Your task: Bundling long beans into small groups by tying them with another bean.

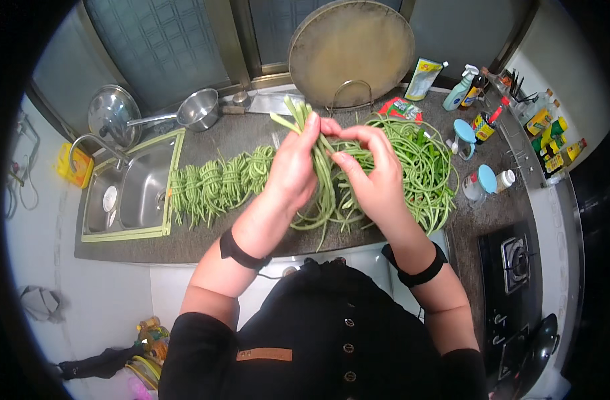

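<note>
My left hand (pixel 295 170) grips an upright bunch of long green stalks (pixel 324 180) that look like garlic scapes. Pale stalk ends rise above the thumb, while the lower lengths curve down to the counter. At the bunch's right side, my right hand (pixel 377 172) has its thumb and forefinger closed around a stalk; the exact contact is partly hidden. Under and beyond that hand lies a large loose tangle of the same stalks (pixel 425 175). Left of my left hand, several tied bundles (pixel 210 185) stand in a row, each wrapped around its middle.
A double sink (pixel 147 185) adjoins the bundles. Behind them are a steel saucepan (pixel 199 110), a cleaver (pixel 275 104) and a round cutting board (pixel 352 52) in a stand. A spray bottle (pixel 460 89), lidded jar (pixel 478 184) and gas hob (pixel 509 270) are to the right.
</note>
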A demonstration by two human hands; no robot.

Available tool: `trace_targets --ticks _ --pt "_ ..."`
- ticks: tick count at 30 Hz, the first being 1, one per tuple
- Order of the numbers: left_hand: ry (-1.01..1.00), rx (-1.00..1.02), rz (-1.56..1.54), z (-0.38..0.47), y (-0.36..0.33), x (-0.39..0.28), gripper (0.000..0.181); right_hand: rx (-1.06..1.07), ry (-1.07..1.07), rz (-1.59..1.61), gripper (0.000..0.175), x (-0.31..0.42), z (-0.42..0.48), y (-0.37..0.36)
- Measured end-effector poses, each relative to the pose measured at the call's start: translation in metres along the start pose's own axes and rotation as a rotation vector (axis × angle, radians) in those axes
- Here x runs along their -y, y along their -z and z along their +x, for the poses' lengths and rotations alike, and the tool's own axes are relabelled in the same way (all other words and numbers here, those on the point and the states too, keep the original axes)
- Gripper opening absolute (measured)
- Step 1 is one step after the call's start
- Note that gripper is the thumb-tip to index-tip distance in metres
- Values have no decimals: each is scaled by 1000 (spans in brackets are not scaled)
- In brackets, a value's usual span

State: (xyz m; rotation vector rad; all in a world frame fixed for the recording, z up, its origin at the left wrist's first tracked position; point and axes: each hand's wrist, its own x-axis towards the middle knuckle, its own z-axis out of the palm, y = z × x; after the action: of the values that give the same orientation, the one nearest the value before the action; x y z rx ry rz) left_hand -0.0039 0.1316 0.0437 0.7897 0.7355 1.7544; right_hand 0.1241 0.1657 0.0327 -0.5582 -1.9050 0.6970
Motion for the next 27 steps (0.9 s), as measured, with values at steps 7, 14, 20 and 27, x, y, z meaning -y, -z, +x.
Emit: trace_targets --ticks 7,14,20,27 --pt "-135 252 -192 21 -17 -43 30 376 -457 842 42 -1 7 -14" --pt "-388 250 -195 46 -40 -136 32 409 -445 526 20 -12 -14 -18" --pt "-401 304 -283 29 -49 -167 35 509 -503 495 13 -7 -63 -28" --pt "-4 500 -416 31 -17 -164 28 752 -273 -105 36 -44 -108 -8"
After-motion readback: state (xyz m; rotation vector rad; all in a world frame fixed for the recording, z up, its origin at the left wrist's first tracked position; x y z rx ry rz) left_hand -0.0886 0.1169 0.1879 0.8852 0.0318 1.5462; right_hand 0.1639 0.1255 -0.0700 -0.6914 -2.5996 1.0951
